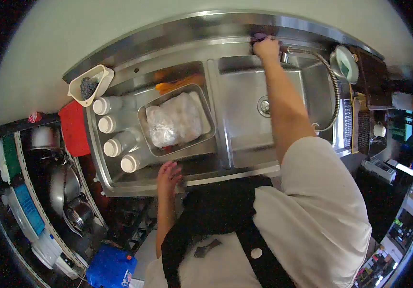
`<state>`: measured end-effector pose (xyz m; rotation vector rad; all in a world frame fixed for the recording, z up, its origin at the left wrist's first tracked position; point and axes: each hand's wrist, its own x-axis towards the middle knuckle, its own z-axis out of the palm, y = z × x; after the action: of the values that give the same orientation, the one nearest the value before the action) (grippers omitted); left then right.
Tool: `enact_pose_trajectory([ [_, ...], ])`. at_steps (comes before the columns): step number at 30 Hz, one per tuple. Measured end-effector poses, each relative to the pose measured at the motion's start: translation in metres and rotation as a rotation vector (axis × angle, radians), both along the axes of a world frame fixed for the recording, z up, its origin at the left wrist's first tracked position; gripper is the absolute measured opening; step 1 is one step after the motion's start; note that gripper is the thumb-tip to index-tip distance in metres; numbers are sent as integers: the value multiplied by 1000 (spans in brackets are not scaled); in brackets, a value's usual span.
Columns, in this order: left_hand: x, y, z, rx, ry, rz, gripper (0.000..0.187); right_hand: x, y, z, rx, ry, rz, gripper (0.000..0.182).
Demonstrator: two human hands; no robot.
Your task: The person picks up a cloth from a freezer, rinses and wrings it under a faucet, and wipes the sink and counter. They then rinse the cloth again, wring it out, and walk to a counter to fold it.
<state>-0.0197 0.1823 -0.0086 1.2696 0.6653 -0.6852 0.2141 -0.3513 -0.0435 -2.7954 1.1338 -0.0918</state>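
- Head view: the right hand (266,48) reaches far across the double sink (245,139) to its back ledge and is closed on a purple cloth (259,36), pressing it against the steel just beside the tap base (285,56).
- The left hand (169,176) lies open and flat on the near rim of the sink, fingers spread and holding nothing; it looks like a brace for the long reach.
- Just beyond the left hand, in the left basin, a metal tray (201,103) holds a wrapped white bundle (174,120); beside it, further to that hand's left, four white-capped bottles (113,139) lie in a row.
- A coiled hose (334,91) runs from the tap, to the right of the right hand, down along the right basin, whose drain (264,106) lies below the outstretched forearm.
- Risk, as I judge it: the body leans far over, so if the rim is wet the left palm could slip and drop weight toward the tray or bottles.
- The wiping hand works tight against the tap; a hard swipe could knock it or snag the cloth on the hose.
- A small beige basket (102,76) perches at the far left corner, well clear of both hands.
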Motion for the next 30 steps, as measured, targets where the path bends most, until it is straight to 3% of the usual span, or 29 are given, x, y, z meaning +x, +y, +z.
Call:
enact_pose_trajectory([
  [2, -9, 3, -2, 35, -18, 23, 36, 5, 24, -8, 112, -120, -63, 55],
  [5, -25, 11, -14, 0, 13, 93, 34, 24, 95, -21, 76, -274, 72, 49],
  [7, -28, 4, -7, 10, 3, 50, 32, 31, 130, -24, 223, -398, 311, 38],
  [9, -30, 1, -8, 58, -31, -38, 31, 45, 148, -25, 59, -343, 622, 34],
  [12, -39, 11, -8, 100, -119, -214, 29, 36, 148, -20, 157, -228, 596, 34],
  [14, -48, 15, -3, 71, -196, -320, 26, 30, 137, -36, 223, -273, 963, 35],
  [17, -65, 31, -16, 79, -203, -350, 27, -39, 162, 5, 329, -251, 783, 34],
  [19, -70, 42, -26, 84, -215, -398, 27, -69, 170, -11, 319, -237, 795, 34],
  [22, -77, 63, -39, 38, -218, -453, 25, -137, 197, -22, 296, -522, 631, 34],
  [24, -73, 73, -42, -31, -232, -484, 25, -179, 206, -42, 303, -527, 565, 34],
  [27, -75, 89, -35, -25, -331, -622, 24, -252, 233, -19, 376, -500, 458, 33],
  [30, -70, 111, -30, 61, -431, -762, 24, -324, 272, 31, 271, -374, 564, 24],
])
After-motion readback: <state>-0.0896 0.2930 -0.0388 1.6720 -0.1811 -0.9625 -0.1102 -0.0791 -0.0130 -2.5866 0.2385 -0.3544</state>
